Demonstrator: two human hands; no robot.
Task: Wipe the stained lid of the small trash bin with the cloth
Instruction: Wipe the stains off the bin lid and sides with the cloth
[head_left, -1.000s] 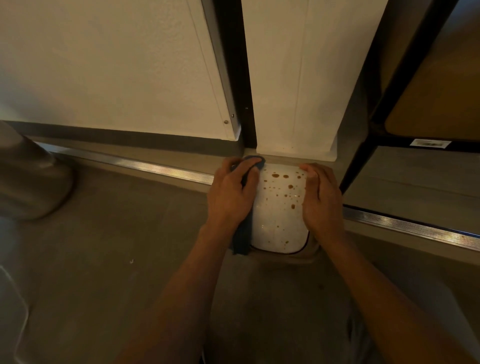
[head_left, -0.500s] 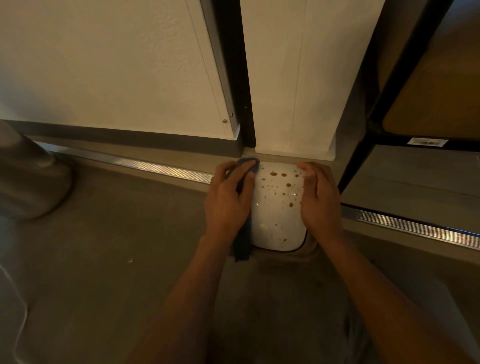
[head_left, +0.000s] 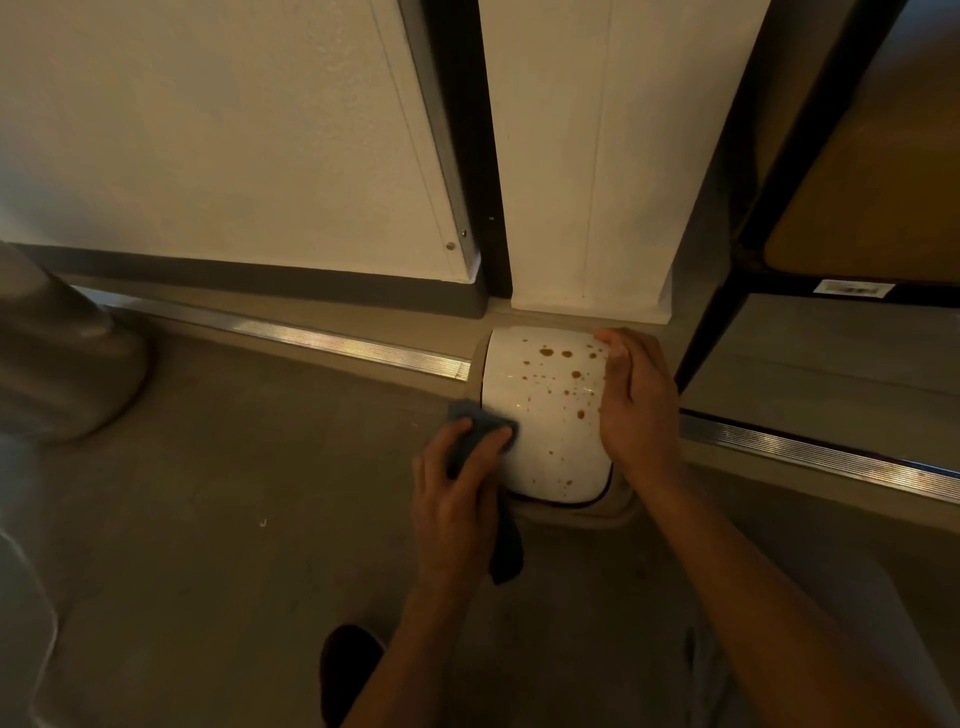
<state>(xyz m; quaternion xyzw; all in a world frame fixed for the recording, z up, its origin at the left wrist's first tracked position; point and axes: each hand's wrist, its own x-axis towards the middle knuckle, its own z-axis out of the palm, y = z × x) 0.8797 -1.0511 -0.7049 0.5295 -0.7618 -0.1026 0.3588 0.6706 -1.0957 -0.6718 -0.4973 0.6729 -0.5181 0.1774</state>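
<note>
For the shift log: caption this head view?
Left hand presses blue cloth to the stained lid; right hand steadies it.

We see the small trash bin (head_left: 571, 512) on the floor (head_left: 234, 493), its lid (head_left: 545, 415) on top, just before a wall panel (head_left: 587, 156). Our right hand (head_left: 636, 410) rests on the lid's right edge; our left hand (head_left: 457, 493) presses the cloth (head_left: 480, 423) at its left edge. A shelf unit (head_left: 831, 208) stands to the right, a metal floor strip (head_left: 311, 335) runs left, and a shoe (head_left: 348, 670) lies nearer us.
</note>
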